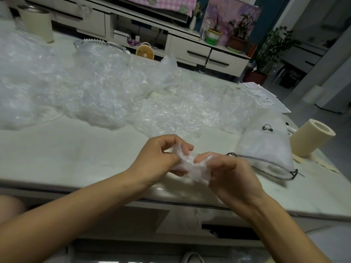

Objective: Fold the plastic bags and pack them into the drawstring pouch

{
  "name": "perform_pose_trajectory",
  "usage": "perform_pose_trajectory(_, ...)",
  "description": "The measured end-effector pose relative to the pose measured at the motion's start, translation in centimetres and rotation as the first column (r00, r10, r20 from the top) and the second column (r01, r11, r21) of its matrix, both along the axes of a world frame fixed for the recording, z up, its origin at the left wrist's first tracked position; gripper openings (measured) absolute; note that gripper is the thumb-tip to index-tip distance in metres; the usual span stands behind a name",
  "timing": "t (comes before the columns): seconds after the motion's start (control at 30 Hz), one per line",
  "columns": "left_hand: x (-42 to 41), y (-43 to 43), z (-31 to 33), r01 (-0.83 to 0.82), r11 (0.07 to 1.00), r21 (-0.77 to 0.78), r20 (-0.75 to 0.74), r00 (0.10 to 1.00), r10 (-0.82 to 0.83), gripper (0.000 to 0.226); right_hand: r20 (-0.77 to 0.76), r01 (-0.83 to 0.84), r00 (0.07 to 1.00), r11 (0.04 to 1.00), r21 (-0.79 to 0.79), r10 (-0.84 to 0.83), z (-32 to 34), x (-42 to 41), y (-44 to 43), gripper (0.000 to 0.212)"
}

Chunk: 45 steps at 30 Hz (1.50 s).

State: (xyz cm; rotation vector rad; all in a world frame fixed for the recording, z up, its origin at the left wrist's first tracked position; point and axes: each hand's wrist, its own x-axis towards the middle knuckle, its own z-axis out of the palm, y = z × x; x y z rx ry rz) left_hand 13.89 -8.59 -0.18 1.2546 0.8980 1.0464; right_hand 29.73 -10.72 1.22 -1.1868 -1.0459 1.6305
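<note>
- The left hand [161, 156] and the right hand [230, 174] meet just above the near edge of the pale table [79, 149], to the left of the drawstring pouch [266, 149]
- Between them is a crumpled clear plastic bag [190, 166], bunched small
- Left fingers are curled, thumb and fingertips pinching the bag's upper left part
- Right fingers are closed over the bag's right side, thumb pressed on top
- The drawstring pouch lies on its side on the table, white with a small dark logo, its dark-corded mouth facing the right hand
- Behind the pouch and to its left spreads a heap of loose plastic bags [95, 88]
- A cream roll [311, 139] stands just right of the pouch
</note>
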Motion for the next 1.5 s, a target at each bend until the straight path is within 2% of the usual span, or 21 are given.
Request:
perform_pose_trajectory(0.07, 0.3, 0.1, -0.2, 0.023, 0.999, 0.049, -0.037, 0.999, -0.021, 0.048, -0.018, 0.041, 0.999, 0.999, -0.022, -0.041, 0.2, 0.8, 0.1, 0.027)
perform_pose_trajectory(0.1, 0.5, 0.2, -0.4, 0.041, 0.996, 0.077, -0.066, 0.997, -0.036, 0.053, 0.032, 0.059, 0.998, 0.998, -0.026, -0.058, 0.1, 1.2, 0.2, 0.030)
perform_pose_trajectory(0.17, 0.8, 0.2, -0.6, 0.080, 0.990, 0.120, -0.118, 0.991, -0.065, 0.056, 0.134, 0.036, 0.990, 0.999, -0.026, -0.032, -0.1, 1.7, 0.1, 0.022)
perform_pose_trajectory(0.27, 1.4, 0.2, -0.7, 0.110, 0.984, 0.142, -0.159, 0.983, -0.087, 0.051, 0.173, -0.044, 0.983, 0.996, -0.078, 0.057, -0.5, 2.2, -0.4, 0.038)
perform_pose_trajectory(0.33, 1.9, 0.4, -0.6, 0.116, 0.988, 0.105, -0.160, 0.982, -0.099, 0.046, 0.263, -0.039, 0.963, 0.998, -0.051, 0.051, -0.6, 2.6, -0.6, 0.034)
perform_pose_trajectory(0.4, 2.4, 0.7, -0.6, 0.133, 0.991, 0.015, -0.133, 0.983, -0.130, 0.026, 0.340, 0.009, 0.940, 1.000, -0.009, -0.005, -0.9, 3.0, -0.6, 0.030)
perform_pose_trajectory(0.5, 3.3, 0.8, -0.5, 0.153, 0.983, -0.102, -0.067, 0.985, -0.161, 0.012, 0.369, 0.079, 0.925, 0.996, 0.034, -0.086, -1.4, 3.9, -0.9, 0.026)
perform_pose_trajectory(0.57, 3.7, 0.8, -1.0, 0.122, 0.992, -0.023, -0.195, 0.973, -0.124, 0.020, 0.360, 0.072, 0.929, 0.996, 0.061, -0.089, -1.5, 4.4, -1.1, 0.022)
perform_pose_trajectory(0.63, 4.4, 0.6, -1.0, 0.140, 0.988, 0.063, -0.281, 0.953, -0.117, 0.019, 0.389, 0.047, 0.918, 0.995, 0.092, -0.079, -1.3, 5.0, -1.6, 0.024)
perform_pose_trajectory(0.77, 6.5, 0.8, -1.0, 0.208, 0.968, 0.139, -0.326, 0.933, -0.154, 0.027, 0.600, 0.045, 0.781, 0.973, 0.227, -0.176, -1.1, 6.7, -2.2, 0.012)
perform_pose_trajectory(0.87, 8.6, 1.3, -1.6, 0.175, 0.961, 0.215, -0.361, 0.928, -0.088, 0.026, 0.715, 0.096, 0.625, 0.940, 0.329, -0.314, -1.3, 8.5, -2.2, 0.009)
perform_pose_trajectory(0.97, 11.6, 2.6, -2.3, 0.212, 0.866, 0.453, -0.519, 0.853, 0.062, 0.018, 0.737, 0.148, 0.481, 0.872, 0.466, -0.476, -1.5, 11.2, -2.7, 0.006)
perform_pose_trajectory(1.07, 14.2, 4.7, -3.1, 0.323, 0.693, 0.644, -0.655, 0.701, 0.281, 0.038, 0.721, 0.193, 0.447, 0.844, 0.500, -0.529, -1.9, 12.8, -3.1, 0.003)
perform_pose_trajectory(1.13, 15.7, 5.7, -3.3, 0.395, 0.629, 0.670, -0.710, 0.588, 0.387, 0.046, 0.718, 0.200, 0.428, 0.832, 0.517, -0.549, -2.3, 13.6, -3.1, 0.005)
perform_pose_trajectory(1.23, 17.2, 6.4, -3.5, 0.446, 0.641, 0.625, -0.773, 0.466, 0.430, 0.045, 0.725, 0.137, 0.337, 0.793, 0.593, -0.600, -2.8, 14.3, -3.2, 0.014)
perform_pose_trajectory(1.27, 17.4, 6.4, -3.5, 0.441, 0.645, 0.624, -0.775, 0.454, 0.440, 0.041, 0.718, 0.109, 0.295, 0.769, 0.630, -0.630, -2.9, 14.4, -3.0, 0.013)
perform_pose_trajectory(1.33, 17.9, 6.4, -3.4, 0.394, 0.640, 0.660, -0.737, 0.503, 0.450, 0.033, 0.673, 0.064, 0.216, 0.698, 0.714, -0.708, -3.1, 14.9, -2.6, 0.011)
perform_pose_trajectory(1.4, 17.7, 6.0, -3.1, 0.324, 0.639, 0.698, -0.672, 0.603, 0.430, 0.035, 0.606, -0.005, 0.178, 0.615, 0.789, -0.776, -3.1, 15.1, -1.4, 0.009)
perform_pose_trajectory(1.5, 17.7, 5.4, -2.8, 0.301, 0.620, 0.724, -0.611, 0.697, 0.375, 0.066, 0.540, -0.091, 0.153, 0.533, 0.841, -0.827, -3.3, 15.3, 0.4, 0.009)
